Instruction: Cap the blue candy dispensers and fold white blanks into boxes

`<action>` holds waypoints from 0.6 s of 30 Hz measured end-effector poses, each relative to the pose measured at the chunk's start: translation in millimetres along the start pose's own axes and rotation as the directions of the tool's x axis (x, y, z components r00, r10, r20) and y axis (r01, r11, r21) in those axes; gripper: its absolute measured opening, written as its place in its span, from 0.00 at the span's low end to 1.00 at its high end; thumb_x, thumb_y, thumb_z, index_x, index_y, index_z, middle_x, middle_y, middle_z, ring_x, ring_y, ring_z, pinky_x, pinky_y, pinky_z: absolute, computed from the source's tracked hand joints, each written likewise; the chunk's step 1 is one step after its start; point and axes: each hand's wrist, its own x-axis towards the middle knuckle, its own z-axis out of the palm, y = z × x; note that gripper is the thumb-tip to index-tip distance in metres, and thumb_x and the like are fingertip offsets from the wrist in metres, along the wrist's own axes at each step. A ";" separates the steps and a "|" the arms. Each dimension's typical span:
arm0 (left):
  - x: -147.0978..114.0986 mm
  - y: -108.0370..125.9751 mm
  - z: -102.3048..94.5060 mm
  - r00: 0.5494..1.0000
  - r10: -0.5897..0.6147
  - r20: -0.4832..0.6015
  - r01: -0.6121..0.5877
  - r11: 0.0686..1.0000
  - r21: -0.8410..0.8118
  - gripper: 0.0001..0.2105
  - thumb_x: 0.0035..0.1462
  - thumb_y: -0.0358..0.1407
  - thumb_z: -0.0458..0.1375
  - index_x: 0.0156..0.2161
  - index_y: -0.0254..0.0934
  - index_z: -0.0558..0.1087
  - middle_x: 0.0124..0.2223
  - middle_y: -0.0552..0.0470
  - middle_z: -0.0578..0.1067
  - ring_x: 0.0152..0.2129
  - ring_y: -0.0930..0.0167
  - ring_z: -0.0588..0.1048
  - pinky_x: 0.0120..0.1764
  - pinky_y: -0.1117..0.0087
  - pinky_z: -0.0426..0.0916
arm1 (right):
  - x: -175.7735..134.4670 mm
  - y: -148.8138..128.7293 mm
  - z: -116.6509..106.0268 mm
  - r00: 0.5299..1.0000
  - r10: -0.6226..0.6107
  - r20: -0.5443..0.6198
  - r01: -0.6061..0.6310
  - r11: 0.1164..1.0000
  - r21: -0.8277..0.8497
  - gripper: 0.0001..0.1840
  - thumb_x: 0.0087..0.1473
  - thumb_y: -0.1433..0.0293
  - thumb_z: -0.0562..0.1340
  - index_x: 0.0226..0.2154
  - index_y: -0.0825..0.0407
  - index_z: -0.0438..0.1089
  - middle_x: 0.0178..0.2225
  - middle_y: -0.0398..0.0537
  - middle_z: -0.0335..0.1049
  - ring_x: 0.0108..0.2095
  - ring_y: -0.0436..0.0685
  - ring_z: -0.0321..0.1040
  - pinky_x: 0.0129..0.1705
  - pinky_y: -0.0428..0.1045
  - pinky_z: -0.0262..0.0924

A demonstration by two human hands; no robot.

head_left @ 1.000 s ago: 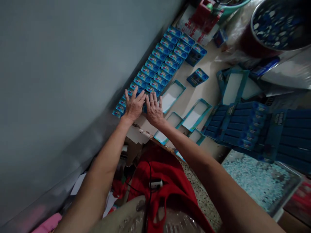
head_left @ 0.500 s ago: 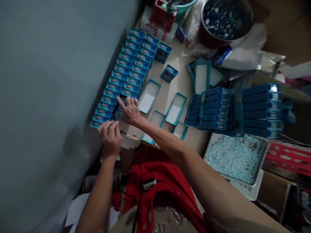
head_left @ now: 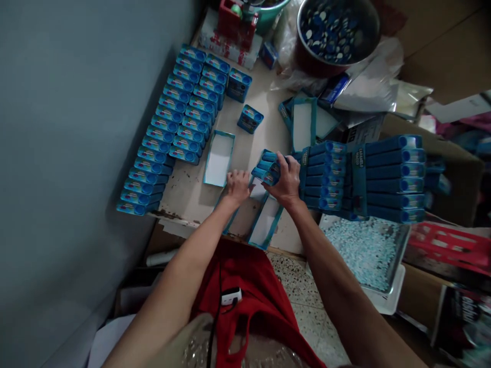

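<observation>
My right hand (head_left: 287, 180) is closed around a small stack of blue printed packets (head_left: 266, 167), held tilted over a shallow open box with a white inside (head_left: 259, 190). My left hand (head_left: 238, 186) has its fingers curled at the left side of that same box, thumb toward the packets; the exact grip is partly hidden. Left of it lies another shallow open box (head_left: 220, 158) with a blue rim. A third such box (head_left: 265, 221) lies near the table's front edge. Two long rows of upright blue packets (head_left: 164, 122) stand along the wall.
Stacked filled blue boxes (head_left: 395, 176) rise at the right, above a metal tray of pale blue-white pieces (head_left: 364, 250). A pot of dark and white discs (head_left: 337, 30) and a red tape dispenser (head_left: 236, 25) stand behind. Two packet groups (head_left: 250, 118) stand mid-table.
My right hand has moved from the packet rows to the right, carrying packets to the open box. My left hand has moved right to that box. The inner row is shorter at its near end.
</observation>
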 end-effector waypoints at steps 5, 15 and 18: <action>22.7 -4.1 15.2 0.998 0.012 0.063 -0.018 0.997 0.082 0.16 0.66 0.30 0.54 0.58 0.31 0.72 0.48 0.34 0.81 0.50 0.52 0.74 0.53 0.53 0.59 | 16.4 9.8 20.5 1.000 0.008 0.028 -0.008 1.000 0.012 0.45 0.56 0.64 0.64 0.72 0.54 0.51 0.68 0.65 0.53 0.68 0.68 0.52 0.71 0.63 0.45; 10.7 2.3 14.7 0.996 0.028 0.089 -0.033 0.998 0.048 0.20 0.69 0.31 0.54 0.63 0.33 0.70 0.48 0.37 0.82 0.50 0.55 0.76 0.59 0.50 0.60 | 46.1 10.8 30.2 0.986 -0.012 0.164 0.028 0.995 -0.100 0.51 0.61 0.48 0.62 0.75 0.55 0.44 0.74 0.73 0.40 0.76 0.78 0.34 0.70 0.77 0.39; -10.6 -13.8 -4.2 1.000 0.025 -0.019 -0.025 1.000 0.017 0.17 0.70 0.37 0.54 0.59 0.38 0.74 0.51 0.40 0.81 0.52 0.56 0.75 0.65 0.47 0.56 | 42.8 -30.6 22.4 0.994 -0.063 0.085 0.068 0.995 -0.066 0.54 0.63 0.43 0.59 0.75 0.58 0.41 0.75 0.75 0.37 0.76 0.79 0.31 0.70 0.77 0.39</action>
